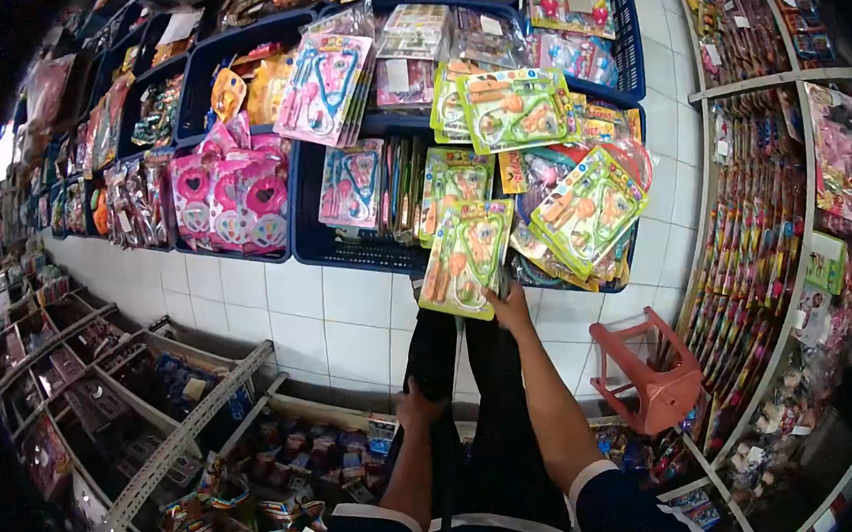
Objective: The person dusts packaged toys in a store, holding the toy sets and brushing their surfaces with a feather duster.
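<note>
My right hand (511, 309) is closed on the lower right corner of a yellow-green carded toy doctor set (467, 260), which shows a green stethoscope and orange pieces. The pack is tilted at the front edge of a dark blue plastic basket (356, 260). My left hand (418, 405) lies on my left leg with nothing in it; some of its fingers are hidden. Similar yellow-green packs lie close by: one (456, 180) behind the held pack, one (590, 207) at the right, and one (519, 108) further back. Pink and blue carded sets (323, 87) lie to the left.
A red plastic stool (656, 378) lies tipped over on the white tiled floor (354, 296) at the right. More baskets with pink toy packs (233, 195) stand on the left. Racks of hanging packs (755, 233) line the right side. A metal shelf frame (177, 451) is at the lower left.
</note>
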`<control>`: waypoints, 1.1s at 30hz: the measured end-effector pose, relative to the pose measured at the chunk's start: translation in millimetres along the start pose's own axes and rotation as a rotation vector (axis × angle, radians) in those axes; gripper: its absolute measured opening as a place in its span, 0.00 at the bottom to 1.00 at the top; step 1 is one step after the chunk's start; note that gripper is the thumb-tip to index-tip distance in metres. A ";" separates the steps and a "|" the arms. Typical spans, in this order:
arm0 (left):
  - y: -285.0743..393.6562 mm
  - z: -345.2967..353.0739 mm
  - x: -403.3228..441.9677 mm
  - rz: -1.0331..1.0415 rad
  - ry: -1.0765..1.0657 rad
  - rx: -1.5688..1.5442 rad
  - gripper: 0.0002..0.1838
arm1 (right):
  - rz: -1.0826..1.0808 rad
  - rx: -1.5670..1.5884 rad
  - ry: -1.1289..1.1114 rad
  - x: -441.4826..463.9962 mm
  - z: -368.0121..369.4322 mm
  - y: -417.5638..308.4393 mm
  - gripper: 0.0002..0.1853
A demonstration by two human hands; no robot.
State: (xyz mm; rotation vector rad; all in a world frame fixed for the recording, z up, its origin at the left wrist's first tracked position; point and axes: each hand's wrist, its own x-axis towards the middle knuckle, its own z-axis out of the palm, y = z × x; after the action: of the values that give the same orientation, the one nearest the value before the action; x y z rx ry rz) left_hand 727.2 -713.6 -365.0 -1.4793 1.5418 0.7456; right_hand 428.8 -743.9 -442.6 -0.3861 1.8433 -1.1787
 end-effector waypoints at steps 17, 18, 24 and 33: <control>38.6 -29.1 27.2 -0.008 0.113 -0.045 0.39 | -0.181 -0.326 0.140 166.6 59.7 107.7 0.22; 38.2 -25.8 27.6 -0.009 0.119 -0.004 0.39 | -0.057 -0.379 0.155 169.8 63.0 104.9 0.22; 54.8 -36.4 26.0 -0.022 0.113 0.114 0.39 | 0.143 -0.450 0.295 172.3 80.0 112.6 0.20; 70.3 -46.6 29.9 -0.005 0.039 0.178 0.40 | -0.011 -0.227 0.312 125.5 50.2 58.1 0.14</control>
State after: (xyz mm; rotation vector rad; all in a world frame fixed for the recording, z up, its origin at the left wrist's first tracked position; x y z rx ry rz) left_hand 652.0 -759.8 -379.3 -1.3724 1.5898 0.5638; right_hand 410.4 -825.4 -563.7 -0.3537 2.2590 -1.0857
